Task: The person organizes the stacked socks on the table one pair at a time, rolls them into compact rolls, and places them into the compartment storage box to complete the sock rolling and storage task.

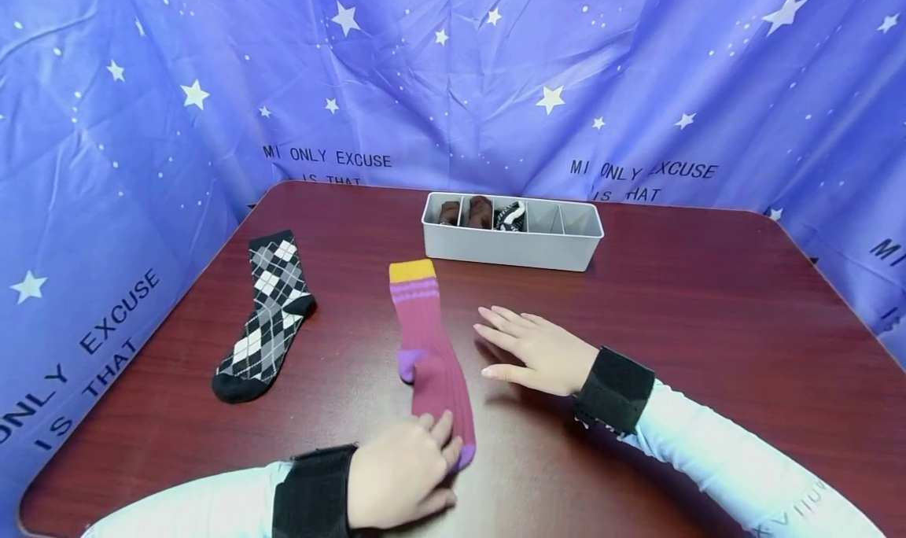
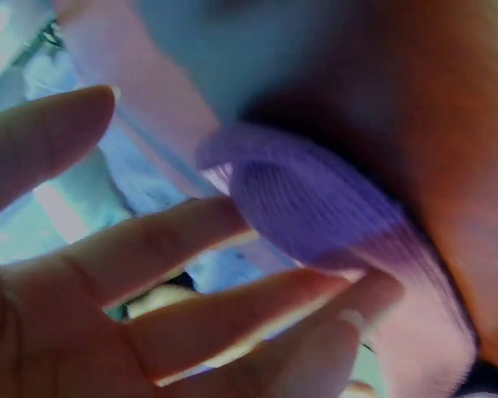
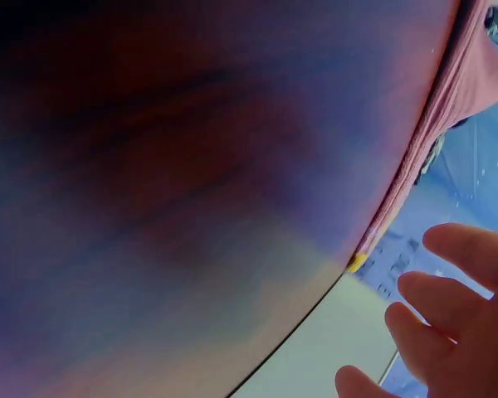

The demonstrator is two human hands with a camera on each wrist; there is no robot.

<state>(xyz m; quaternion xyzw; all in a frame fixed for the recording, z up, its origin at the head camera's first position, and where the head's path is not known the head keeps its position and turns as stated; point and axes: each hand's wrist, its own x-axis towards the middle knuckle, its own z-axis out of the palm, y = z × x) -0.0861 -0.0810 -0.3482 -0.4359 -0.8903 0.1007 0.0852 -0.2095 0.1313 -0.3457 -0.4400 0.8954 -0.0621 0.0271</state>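
A magenta ribbed sock (image 1: 432, 333) with a yellow cuff and purple heel and toe lies lengthwise on the table. My left hand (image 1: 403, 471) is at its toe end; in the left wrist view, extended fingers (image 2: 266, 311) touch the sock beside its purple toe (image 2: 307, 203), the thumb standing apart. To the right of the sock is my right hand (image 1: 541, 353), palm down with fingers spread and nothing held. The right wrist view shows its fingers (image 3: 448, 303) apart from the sock (image 3: 423, 153). A black, grey and white argyle sock (image 1: 265, 318) lies flat at the left.
Toward the back stands a grey divided box (image 1: 506, 248). Its left compartments hold two dark brown rolled items (image 1: 480, 211) and a black-and-white one (image 1: 511, 216). Blue star-printed cloth (image 1: 453, 74) hangs behind the dark red table (image 1: 708, 310).
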